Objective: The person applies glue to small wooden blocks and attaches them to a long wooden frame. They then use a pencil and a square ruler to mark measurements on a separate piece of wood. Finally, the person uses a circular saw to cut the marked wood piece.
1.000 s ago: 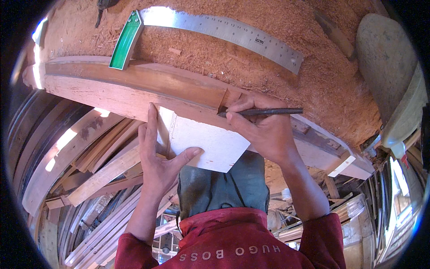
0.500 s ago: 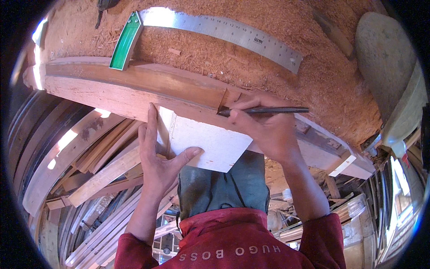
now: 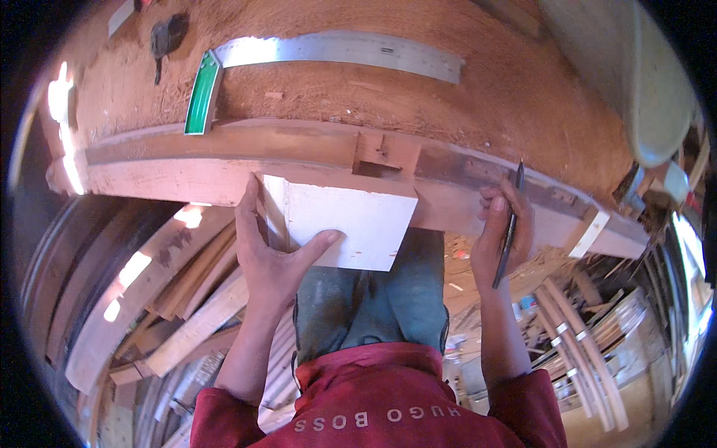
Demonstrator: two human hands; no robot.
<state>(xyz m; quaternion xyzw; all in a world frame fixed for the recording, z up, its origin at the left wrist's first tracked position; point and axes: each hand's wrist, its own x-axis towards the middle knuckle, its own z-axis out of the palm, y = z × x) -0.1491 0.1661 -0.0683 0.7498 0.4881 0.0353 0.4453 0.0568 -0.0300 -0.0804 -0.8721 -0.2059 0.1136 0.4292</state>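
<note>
A white-faced block of board (image 3: 347, 224) stands against the near side of a long wooden beam (image 3: 172, 178). My left hand (image 3: 272, 257) grips it at its left end, thumb over the white face and fingers along the edge by the beam. A rectangular recess (image 3: 379, 169) is cut in the beam's top just beyond the block. To the right, my right hand (image 3: 515, 243) holds a slim black pencil (image 3: 511, 233) between its fingers, one end pointing up and away, clear of the wood.
Beyond the beam, a try square with a green handle (image 3: 200, 97) and steel blade (image 3: 314, 49) lies on the sawdust-covered surface. A dark lump (image 3: 166, 39) sits farther left. Long boards (image 3: 127, 280) are stacked below left, and narrow strips (image 3: 579, 351) lie below right.
My right hand has drawn back from the beam's top toward the right, turning the pencil from level to nearly upright. The recess now shows. My left hand stays on the block.
</note>
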